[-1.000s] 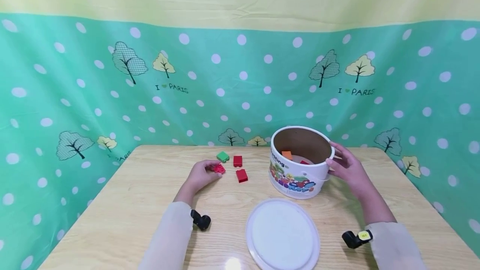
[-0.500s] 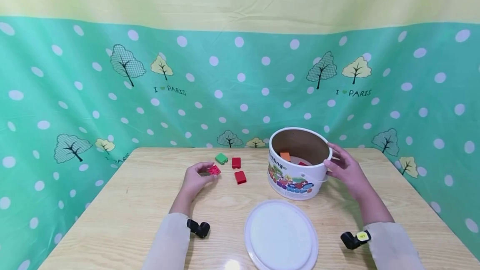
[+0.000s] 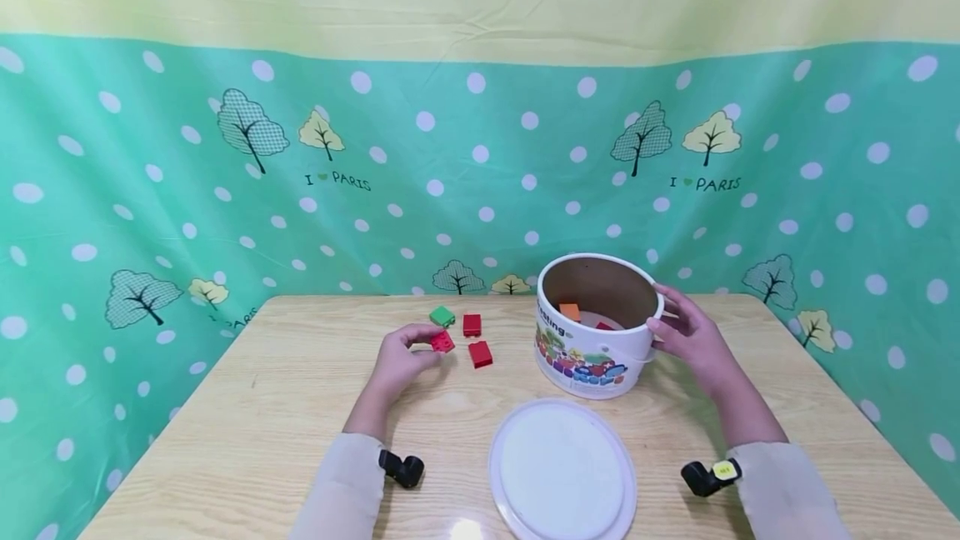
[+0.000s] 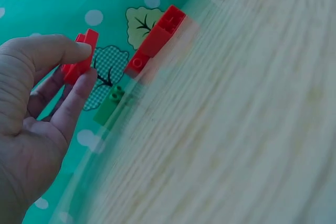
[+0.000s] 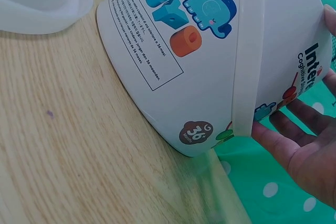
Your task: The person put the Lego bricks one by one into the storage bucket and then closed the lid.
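My left hand [image 3: 402,363] pinches a red toy brick [image 3: 442,342] between thumb and fingers. In the left wrist view this brick [image 4: 83,59] is held up off the table. Just beyond that hand lie a green brick [image 3: 442,317] and two red bricks, one farther back [image 3: 472,324] and one nearer [image 3: 481,354]. On the right stands a white printed bucket [image 3: 581,365] without its lid, an orange brick [image 3: 570,312] and part of a red one [image 3: 604,326] showing inside. My right hand [image 3: 693,332] holds the bucket's right side at the rim.
A round white lid [image 3: 562,473] lies flat on the wooden table [image 3: 247,440], in front of the bucket and between my forearms. Behind the table's far edge hangs a green and yellow curtain [image 3: 480,173].
My left hand first shifts slightly left with the red brick, then back right, and the brick has turned in the fingers. My right hand and the bucket stay in place.
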Demonstrator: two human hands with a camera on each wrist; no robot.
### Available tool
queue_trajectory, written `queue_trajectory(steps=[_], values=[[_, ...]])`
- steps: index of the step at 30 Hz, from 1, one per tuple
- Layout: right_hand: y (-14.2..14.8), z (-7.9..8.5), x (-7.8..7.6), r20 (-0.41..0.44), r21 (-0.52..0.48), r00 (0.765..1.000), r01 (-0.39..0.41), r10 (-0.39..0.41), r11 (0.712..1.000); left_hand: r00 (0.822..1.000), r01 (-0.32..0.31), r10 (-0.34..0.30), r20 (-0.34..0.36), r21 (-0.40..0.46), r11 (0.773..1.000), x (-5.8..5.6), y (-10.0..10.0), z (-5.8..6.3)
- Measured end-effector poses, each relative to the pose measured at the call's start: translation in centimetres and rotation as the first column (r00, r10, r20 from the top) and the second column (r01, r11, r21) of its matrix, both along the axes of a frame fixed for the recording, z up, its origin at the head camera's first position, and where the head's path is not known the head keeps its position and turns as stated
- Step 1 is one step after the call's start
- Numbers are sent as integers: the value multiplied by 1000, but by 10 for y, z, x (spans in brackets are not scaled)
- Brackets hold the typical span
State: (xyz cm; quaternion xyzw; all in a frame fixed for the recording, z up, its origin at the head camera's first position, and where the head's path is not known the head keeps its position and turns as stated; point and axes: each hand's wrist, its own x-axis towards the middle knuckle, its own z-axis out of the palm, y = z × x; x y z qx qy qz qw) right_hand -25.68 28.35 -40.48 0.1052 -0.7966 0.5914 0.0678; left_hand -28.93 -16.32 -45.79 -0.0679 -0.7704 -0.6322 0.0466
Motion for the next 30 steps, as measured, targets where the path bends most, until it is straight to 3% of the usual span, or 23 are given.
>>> queue_trajectory(steps=[8, 24, 30], values=[[-1, 0, 2, 4, 8, 1000, 6, -6, 1000, 999, 47, -48, -19, -57, 997, 4, 7, 7], [-1, -1, 2, 12, 2, 1000, 12, -12, 1000, 990, 139, -137, -31, 46, 989, 12, 26, 30], [-2, 1, 2, 7, 3, 1000, 11, -11, 1000, 980, 195, -193, -57, 38, 980, 19, 36, 43]])
